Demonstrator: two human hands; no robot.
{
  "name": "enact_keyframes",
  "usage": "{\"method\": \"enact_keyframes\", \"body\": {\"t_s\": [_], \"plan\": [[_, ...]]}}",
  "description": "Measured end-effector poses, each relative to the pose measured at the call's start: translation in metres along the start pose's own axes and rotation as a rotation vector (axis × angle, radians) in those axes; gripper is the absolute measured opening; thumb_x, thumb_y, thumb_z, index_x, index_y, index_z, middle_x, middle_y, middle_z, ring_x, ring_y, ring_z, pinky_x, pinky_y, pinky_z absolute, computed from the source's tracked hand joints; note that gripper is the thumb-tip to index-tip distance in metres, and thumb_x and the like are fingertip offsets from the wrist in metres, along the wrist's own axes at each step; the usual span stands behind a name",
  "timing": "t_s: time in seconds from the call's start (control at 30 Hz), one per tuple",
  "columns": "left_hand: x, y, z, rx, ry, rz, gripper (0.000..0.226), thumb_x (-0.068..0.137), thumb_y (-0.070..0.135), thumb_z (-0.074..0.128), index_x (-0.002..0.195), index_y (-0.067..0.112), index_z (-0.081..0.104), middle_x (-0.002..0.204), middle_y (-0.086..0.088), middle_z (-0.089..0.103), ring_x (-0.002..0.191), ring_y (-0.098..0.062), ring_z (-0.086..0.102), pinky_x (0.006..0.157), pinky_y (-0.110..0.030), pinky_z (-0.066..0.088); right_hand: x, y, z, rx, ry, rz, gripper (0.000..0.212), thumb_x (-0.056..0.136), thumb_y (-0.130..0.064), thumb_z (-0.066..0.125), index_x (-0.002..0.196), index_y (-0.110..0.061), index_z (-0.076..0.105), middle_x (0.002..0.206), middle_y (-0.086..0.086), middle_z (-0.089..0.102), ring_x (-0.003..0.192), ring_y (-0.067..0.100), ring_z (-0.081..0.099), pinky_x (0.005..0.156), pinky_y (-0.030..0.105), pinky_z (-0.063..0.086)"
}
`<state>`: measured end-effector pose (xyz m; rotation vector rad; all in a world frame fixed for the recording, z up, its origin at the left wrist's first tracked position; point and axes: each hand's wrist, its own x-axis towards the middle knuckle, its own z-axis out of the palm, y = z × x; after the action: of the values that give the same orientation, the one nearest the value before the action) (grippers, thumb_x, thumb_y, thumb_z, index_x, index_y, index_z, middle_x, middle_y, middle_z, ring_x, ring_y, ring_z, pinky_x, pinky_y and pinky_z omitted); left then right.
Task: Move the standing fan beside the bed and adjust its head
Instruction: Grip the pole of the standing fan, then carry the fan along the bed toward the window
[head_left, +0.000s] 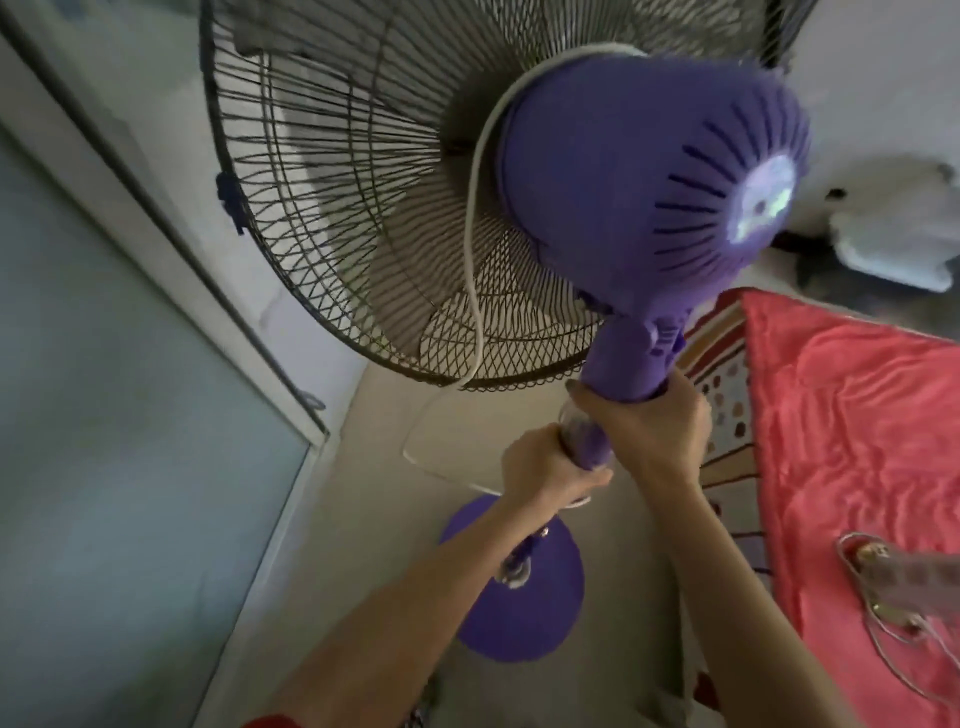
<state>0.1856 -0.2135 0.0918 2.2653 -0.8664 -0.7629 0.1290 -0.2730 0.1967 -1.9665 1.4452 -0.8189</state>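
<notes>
A purple standing fan fills the view: its motor housing (649, 171) faces me, with the dark wire cage (337, 218) behind it. Lower down, its round purple base (519, 613) sits over the pale floor. My right hand (649, 431) grips the neck just under the motor housing. My left hand (545, 467) is closed around the pole (587, 441) right below it. A white cord (472, 260) loops over the housing and down in front of the cage. The bed (857, 441), under a pink-red cover, lies directly to the right of the fan.
A frosted glass door (114, 415) with a metal frame runs along the left. A white plush toy (893, 234) lies beyond the bed at far right. A small metal object with thin wires (883, 582) rests on the bed cover. Pale floor (374, 545) shows between door and bed.
</notes>
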Motion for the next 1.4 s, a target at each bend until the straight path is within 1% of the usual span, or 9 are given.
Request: {"method": "enact_keyframes", "body": {"t_s": [0.1,0.23,0.37,0.6,0.67,0.77,1.0,1.17,1.4], "plan": [[0.021,0.04,-0.046,0.077,-0.007,0.092,0.061,0.047,0.078,0.06,0.071,0.023,0.066,0.072,0.005,0.074,0.069,-0.013,0.07,0.058,-0.023,0.05,0.033,-0.048,-0.024,-0.014,0.099,-0.069,0.052,0.038,-0.073,0.071,0.055,-0.031,0.046,0.045,-0.02,0.048,0.041,-0.007,0.044,0.041,0.015,0.032],[0.046,0.094,-0.112,0.122,0.002,0.242,0.06,0.043,0.083,0.059,0.056,0.025,0.055,0.051,0.011,0.056,0.051,-0.01,0.054,0.044,-0.018,0.03,0.073,-0.11,-0.053,-0.018,0.22,-0.145,0.053,0.037,-0.079,0.067,0.056,-0.034,0.045,0.046,-0.024,0.047,0.042,-0.012,0.043,0.036,0.007,0.026],[0.065,0.147,-0.174,0.162,0.097,0.401,0.064,0.043,0.085,0.06,0.063,0.023,0.059,0.063,0.008,0.068,0.059,-0.013,0.063,0.05,-0.021,0.039,0.113,-0.172,-0.084,-0.015,0.347,-0.179,0.057,0.036,-0.079,0.068,0.056,-0.028,0.05,0.047,-0.019,0.049,0.041,-0.005,0.043,0.039,0.017,0.029],[0.096,0.206,-0.237,0.228,0.141,0.509,0.055,0.05,0.078,0.069,0.064,0.027,0.054,0.057,0.013,0.061,0.054,-0.004,0.059,0.052,-0.021,0.043,0.164,-0.229,-0.108,0.087,0.413,-0.351,0.053,0.042,-0.076,0.07,0.055,-0.03,0.05,0.044,-0.02,0.051,0.038,-0.006,0.053,0.032,0.008,0.032],[0.115,0.22,-0.245,0.21,0.185,0.522,0.055,0.05,0.078,0.069,0.062,0.028,0.051,0.053,0.014,0.058,0.052,-0.002,0.057,0.049,-0.019,0.04,0.185,-0.238,-0.107,0.127,0.413,-0.39,0.05,0.044,-0.075,0.072,0.056,-0.031,0.049,0.044,-0.02,0.051,0.045,-0.017,0.052,0.034,0.005,0.032],[0.144,0.236,-0.25,0.218,0.217,0.522,0.057,0.048,0.079,0.068,0.061,0.029,0.046,0.05,0.014,0.053,0.048,0.0,0.053,0.045,-0.018,0.033,0.222,-0.241,-0.1,0.149,0.409,-0.443,0.05,0.047,-0.078,0.068,0.059,-0.032,0.051,0.049,-0.019,0.055,0.041,-0.004,0.054,0.04,0.008,0.039],[0.236,0.28,-0.241,0.236,0.277,0.484,0.057,0.044,0.082,0.065,0.061,0.028,0.052,0.055,0.014,0.057,0.053,-0.001,0.054,0.049,-0.018,0.039,0.333,-0.233,-0.077,0.232,0.323,-0.44,0.057,0.043,-0.071,0.074,0.065,-0.02,0.061,0.057,-0.004,0.066,0.053,0.019,0.065,0.049,0.04,0.059],[0.299,0.32,-0.233,0.234,0.256,0.486,0.061,0.043,0.084,0.065,0.064,0.028,0.052,0.057,0.015,0.059,0.054,-0.001,0.056,0.05,-0.019,0.039,0.411,-0.224,-0.072,0.21,0.312,-0.459,0.055,0.044,-0.074,0.072,0.063,-0.024,0.058,0.055,-0.009,0.062,0.047,0.011,0.057,0.044,0.027,0.05],[0.376,0.363,-0.219,0.264,0.21,0.45,0.061,0.042,0.084,0.065,0.061,0.029,0.045,0.053,0.016,0.052,0.051,0.0,0.051,0.046,-0.019,0.031,0.498,-0.214,-0.062,0.185,0.299,-0.404,0.056,0.043,-0.074,0.072,0.064,-0.024,0.059,0.056,-0.008,0.063,0.049,0.012,0.058,0.048,0.033,0.056]]}}
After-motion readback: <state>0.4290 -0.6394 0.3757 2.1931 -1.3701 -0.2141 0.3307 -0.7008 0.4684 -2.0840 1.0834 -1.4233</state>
